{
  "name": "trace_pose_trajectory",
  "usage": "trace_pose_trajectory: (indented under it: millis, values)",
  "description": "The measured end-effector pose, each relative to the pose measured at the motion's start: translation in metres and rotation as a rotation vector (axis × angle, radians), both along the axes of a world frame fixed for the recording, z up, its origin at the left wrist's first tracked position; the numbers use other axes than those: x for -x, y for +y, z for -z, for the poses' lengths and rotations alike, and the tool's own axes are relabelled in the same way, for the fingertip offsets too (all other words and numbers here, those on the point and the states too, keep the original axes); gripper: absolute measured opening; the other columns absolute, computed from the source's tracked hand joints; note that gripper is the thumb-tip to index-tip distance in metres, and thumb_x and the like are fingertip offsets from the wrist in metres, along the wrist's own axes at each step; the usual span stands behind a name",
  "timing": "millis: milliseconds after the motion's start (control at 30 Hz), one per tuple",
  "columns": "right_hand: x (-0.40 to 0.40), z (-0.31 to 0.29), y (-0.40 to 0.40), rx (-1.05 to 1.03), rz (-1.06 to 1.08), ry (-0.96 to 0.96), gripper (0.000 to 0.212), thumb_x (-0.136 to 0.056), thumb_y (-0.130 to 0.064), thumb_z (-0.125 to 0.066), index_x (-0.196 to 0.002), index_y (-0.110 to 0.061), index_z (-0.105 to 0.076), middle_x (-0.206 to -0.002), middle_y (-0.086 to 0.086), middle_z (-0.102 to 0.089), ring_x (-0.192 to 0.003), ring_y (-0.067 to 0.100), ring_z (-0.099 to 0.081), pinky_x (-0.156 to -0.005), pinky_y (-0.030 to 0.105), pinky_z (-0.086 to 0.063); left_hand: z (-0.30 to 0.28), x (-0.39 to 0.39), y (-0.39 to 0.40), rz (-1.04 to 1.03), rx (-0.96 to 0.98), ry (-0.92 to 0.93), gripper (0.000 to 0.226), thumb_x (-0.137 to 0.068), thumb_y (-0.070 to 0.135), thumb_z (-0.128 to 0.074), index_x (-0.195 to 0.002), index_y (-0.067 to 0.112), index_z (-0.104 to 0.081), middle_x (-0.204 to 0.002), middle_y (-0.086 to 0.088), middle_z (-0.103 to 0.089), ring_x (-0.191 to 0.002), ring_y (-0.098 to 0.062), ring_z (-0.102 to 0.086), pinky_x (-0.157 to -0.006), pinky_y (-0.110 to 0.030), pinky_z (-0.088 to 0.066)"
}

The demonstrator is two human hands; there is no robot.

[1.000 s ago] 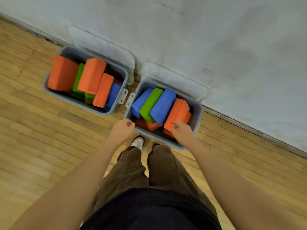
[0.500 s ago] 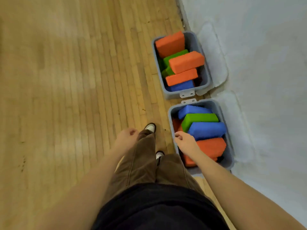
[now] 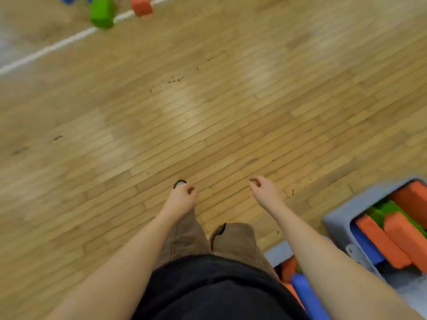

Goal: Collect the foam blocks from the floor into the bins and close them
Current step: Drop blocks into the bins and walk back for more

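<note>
While hands hang idle, green block (image 3: 101, 12), orange block (image 3: 141, 5) far across floor (image 3: 208, 112).

Two bins (image 3: 342, 218) sit on the floor (image 3: 208, 112) at the person's right, foam blocks (image 3: 392, 239) inside them. More blocks (image 3: 101, 12) lie on the floor well ahead of the bins, beside a painted line (image 3: 57, 43).

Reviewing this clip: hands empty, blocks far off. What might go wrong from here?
1. The grey plastic bin on the right already holds orange, green and blue blocks up near its rim; adding more may stop a lid closing.
2. The green foam block and orange foam block lie far across the wooden floor, near the frame edge, so others may get missed.
</note>
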State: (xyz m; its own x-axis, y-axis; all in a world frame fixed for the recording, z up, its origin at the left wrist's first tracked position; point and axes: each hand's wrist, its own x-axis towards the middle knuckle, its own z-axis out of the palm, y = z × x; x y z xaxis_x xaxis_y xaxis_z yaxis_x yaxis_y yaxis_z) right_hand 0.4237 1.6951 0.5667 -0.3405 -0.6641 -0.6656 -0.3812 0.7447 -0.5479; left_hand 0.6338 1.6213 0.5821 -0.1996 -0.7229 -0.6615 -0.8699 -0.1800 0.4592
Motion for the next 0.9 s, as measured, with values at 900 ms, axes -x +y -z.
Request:
trace_pose_trajectory:
  millis: [900]
  values:
    - [-0.145,0.049,-0.499,-0.117,-0.121,0.063,0.034,-0.097,-0.019,-0.044,-0.127,-0.007,-0.054,-0.123,0.010,-0.059,-0.110,0.023,-0.054,-0.093,0.033,-0.044,0.025,-0.171,-0.486,-0.423,-0.005,0.101,0.026,-0.096,0.022,-0.046,-0.108,0.007,-0.064,-0.099,-0.007,-0.063,-0.090,-0.021,-0.057,-0.073,-0.026,-0.040]
